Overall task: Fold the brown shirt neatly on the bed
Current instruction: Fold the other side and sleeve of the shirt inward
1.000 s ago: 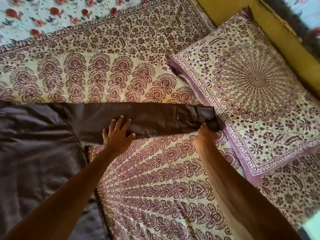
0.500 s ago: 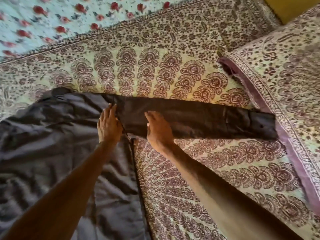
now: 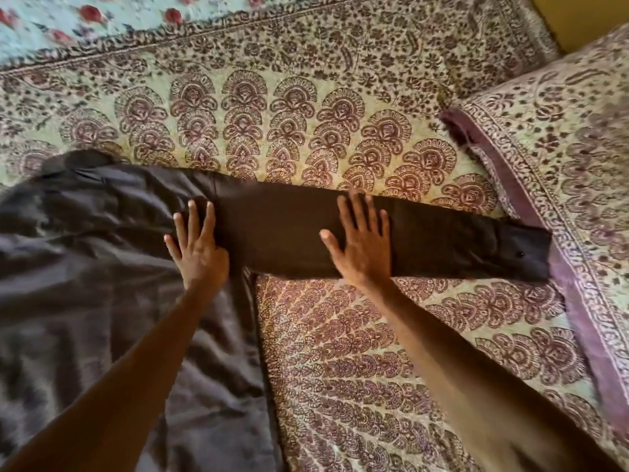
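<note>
Brown shirt lies spread on the bed, its body filling the lower-left of our view w/ loose wrinkles across it, one long sleeve stretched out flat to our right. The sleeve's cuff, w/ a small dark button on it, ends touching the purple border of a pillow. The collar end shows as a dark lump at upper left of the shirt, just beside the printed spread.

Our left hand rests palm-down where sleeve meets shirt body, fingers straight and slightly apart, gripping nothing. Our right hand lies palm-down on the middle of the sleeve, fingers splayed wide, thumb out to the left, flat against the cloth, also not clamped on anything. The two hands sit near each other w/ a stretch of smooth sleeve between them. Both forearms are bare and run in from the bottom edge of the frame.

Beneath the shirt is a cream bedspread printed w/ maroon fan and paisley motifs, w/ a dense floral border along its far edge. Beyond that border, at top left, a pale blue cloth w/ red roses shows. The pillow at right carries a matching maroon-on-cream print. A strip of yellow surface shows in the top-right corner; what it is we can't tell.
</note>
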